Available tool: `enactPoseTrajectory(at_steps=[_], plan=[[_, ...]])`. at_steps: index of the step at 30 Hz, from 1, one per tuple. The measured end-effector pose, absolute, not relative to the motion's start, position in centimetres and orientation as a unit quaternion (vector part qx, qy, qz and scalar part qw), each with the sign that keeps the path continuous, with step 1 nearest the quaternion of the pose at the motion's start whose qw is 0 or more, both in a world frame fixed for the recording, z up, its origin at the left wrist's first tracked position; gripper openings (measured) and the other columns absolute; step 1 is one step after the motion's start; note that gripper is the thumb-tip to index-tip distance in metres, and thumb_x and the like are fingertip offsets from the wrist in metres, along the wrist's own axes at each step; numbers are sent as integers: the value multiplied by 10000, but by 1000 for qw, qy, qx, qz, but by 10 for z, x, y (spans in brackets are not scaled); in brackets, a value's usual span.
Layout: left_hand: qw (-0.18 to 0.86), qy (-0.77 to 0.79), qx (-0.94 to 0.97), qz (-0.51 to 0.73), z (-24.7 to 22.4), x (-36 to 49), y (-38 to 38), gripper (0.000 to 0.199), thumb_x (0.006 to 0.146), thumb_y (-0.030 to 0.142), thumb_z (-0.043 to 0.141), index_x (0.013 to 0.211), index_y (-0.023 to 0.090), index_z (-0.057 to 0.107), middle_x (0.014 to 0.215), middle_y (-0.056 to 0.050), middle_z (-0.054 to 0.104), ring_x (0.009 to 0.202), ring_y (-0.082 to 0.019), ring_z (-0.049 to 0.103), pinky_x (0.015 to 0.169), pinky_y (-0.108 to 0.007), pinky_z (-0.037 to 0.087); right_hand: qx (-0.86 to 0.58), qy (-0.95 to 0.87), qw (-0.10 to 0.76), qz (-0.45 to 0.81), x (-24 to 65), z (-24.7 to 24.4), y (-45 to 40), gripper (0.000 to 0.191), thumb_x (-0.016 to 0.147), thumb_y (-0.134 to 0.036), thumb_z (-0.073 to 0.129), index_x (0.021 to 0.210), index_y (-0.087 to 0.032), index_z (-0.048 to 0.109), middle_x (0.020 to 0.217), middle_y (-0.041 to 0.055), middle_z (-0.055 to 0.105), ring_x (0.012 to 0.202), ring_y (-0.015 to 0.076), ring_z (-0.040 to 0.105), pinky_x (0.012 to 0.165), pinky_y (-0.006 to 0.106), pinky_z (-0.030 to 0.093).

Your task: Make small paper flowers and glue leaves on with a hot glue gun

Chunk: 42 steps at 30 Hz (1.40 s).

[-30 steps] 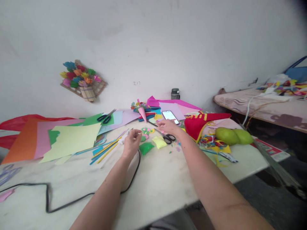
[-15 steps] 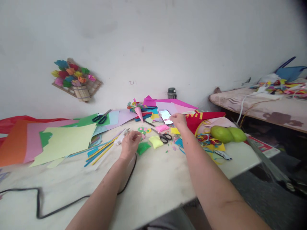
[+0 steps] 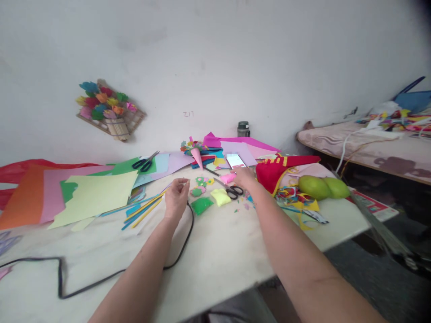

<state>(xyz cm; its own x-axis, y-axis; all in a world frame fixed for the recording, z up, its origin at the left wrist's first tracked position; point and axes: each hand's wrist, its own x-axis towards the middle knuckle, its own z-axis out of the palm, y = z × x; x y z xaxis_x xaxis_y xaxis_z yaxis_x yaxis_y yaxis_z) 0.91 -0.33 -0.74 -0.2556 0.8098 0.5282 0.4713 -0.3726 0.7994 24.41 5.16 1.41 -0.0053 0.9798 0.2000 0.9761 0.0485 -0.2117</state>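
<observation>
My left hand [image 3: 177,196] is raised over the table with thumb and fingertips pinched together; what they hold, if anything, is too small to name. My right hand [image 3: 244,177] reaches over the bright pink packet [image 3: 227,178], its fingertips at the packet's right end, just below the lit phone [image 3: 235,161]. Between the hands lie a green packet [image 3: 202,205], a pale yellow packet [image 3: 220,197], small paper flowers [image 3: 203,181] and black-handled scissors [image 3: 235,192]. Thin yellow and blue strips [image 3: 143,213] lie left of my left hand.
Coloured paper sheets [image 3: 97,197] cover the left side, with dark scissors [image 3: 146,162] on them. A black cable [image 3: 97,283] crosses the front. Green fruits [image 3: 313,187] and a red cloth [image 3: 274,174] lie at right. A bottle [image 3: 243,129] stands by the wall.
My right hand has moved down and left from beside the phone to the pink packet. My left hand has drawn back left from the paper flowers. The view has shifted slightly.
</observation>
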Motion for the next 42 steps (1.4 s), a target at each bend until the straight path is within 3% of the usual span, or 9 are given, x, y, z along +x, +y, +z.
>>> enactPoseTrajectory(at_steps=[9, 17, 23, 26, 30, 34, 42], plan=[[208, 502, 623, 563, -8, 16, -6, 231, 675, 415, 553, 738, 193, 566, 410, 62, 402, 375, -79, 362, 401, -197, 264, -668, -737, 102, -11, 239, -2, 58, 324, 721, -212, 519, 1036, -257, 581, 1019, 82, 610, 977, 234, 529, 812, 352, 329], [233, 492, 660, 517, -6, 22, -11, 234, 666, 419, 570, 651, 185, 567, 407, 54, 420, 364, -66, 335, 384, -191, 232, -635, -760, 133, -43, 238, -10, 60, 278, 766, -286, 494, 1030, -253, 573, 1086, 76, 558, 1028, 219, 477, 965, 443, 114], [237, 514, 633, 528, -7, 19, -9, 287, 669, 462, 552, 627, 180, 583, 404, 51, 402, 365, -74, 362, 376, -200, 257, -634, -759, 139, -56, 237, -6, 57, 348, 716, -433, 518, 970, -206, 589, 1115, 107, 523, 1022, 256, 468, 951, 447, 146], [258, 501, 608, 560, -9, 15, -5, 280, 628, 442, 602, 699, 171, 602, 470, 38, 476, 411, -77, 418, 404, -197, 314, -632, -760, 138, -57, 236, -4, 55, 380, 694, -459, 525, 966, -202, 592, 1103, 108, 524, 1020, 256, 469, 949, 425, 157], [268, 484, 582, 596, -7, 13, -3, 338, 554, 387, 675, 784, 148, 607, 588, 13, 549, 510, -88, 497, 484, -205, 407, -633, -760, 132, -71, 234, -2, 54, 290, 735, -322, 467, 963, -204, 604, 1070, 88, 546, 1004, 222, 481, 978, 428, 55], [317, 466, 542, 624, 0, 16, -7, 325, 542, 367, 687, 734, 128, 578, 574, 21, 543, 461, -80, 489, 461, -216, 423, -641, -752, 137, -77, 234, 0, 54, 310, 736, -242, 435, 997, -214, 599, 1075, 86, 565, 1031, 237, 466, 970, 478, -28], [385, 416, 497, 657, 8, 16, -12, 324, 513, 322, 718, 710, 126, 552, 503, 39, 542, 418, -80, 507, 457, -218, 436, -666, -733, 110, -85, 235, -2, 57, 537, 741, -570, 380, 1022, -164, 591, 964, 142, 609, 1108, 327, 390, 934, 553, -35]])
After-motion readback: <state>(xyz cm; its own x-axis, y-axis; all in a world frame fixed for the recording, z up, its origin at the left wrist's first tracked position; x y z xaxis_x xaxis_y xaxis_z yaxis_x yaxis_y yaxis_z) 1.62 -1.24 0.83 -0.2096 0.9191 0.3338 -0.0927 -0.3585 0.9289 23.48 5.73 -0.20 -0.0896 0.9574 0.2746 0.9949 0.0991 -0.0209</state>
